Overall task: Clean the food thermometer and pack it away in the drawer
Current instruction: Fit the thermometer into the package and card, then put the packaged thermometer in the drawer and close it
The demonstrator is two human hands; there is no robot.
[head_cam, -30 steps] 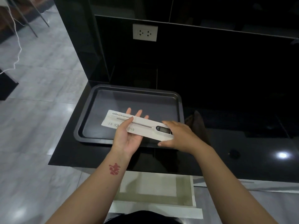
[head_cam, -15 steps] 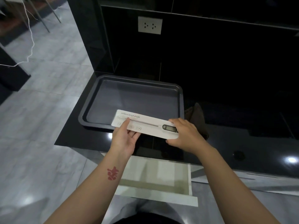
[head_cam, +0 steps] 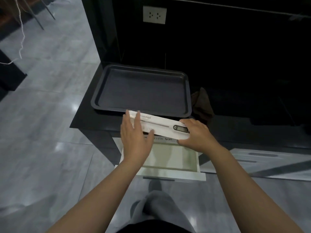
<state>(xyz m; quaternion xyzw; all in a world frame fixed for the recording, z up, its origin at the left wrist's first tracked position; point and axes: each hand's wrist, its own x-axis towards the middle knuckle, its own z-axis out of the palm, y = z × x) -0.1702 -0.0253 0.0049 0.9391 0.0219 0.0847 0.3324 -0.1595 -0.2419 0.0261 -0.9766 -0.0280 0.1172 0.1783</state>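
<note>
A long white thermometer box [head_cam: 161,125], showing the metal probe and the black display head, hangs level over the counter's front edge. My left hand [head_cam: 134,140] lies palm down over its left end, fingers reaching the far edge. My right hand [head_cam: 196,135] grips the right end by the display. Directly below stands the open drawer [head_cam: 170,158], white with a pale bare bottom.
A dark baking tray [head_cam: 143,68] sits on the black counter [head_cam: 94,121] just behind the box. A brown cloth [head_cam: 202,105] lies to the tray's right. A white wall socket [head_cam: 154,15] is above. Grey tiled floor spreads to the left; my leg [head_cam: 156,209] is below the drawer.
The box has come from over the tray toward me, to the counter edge above the drawer. My left hand turned from palm up beneath the box to palm down on top.
</note>
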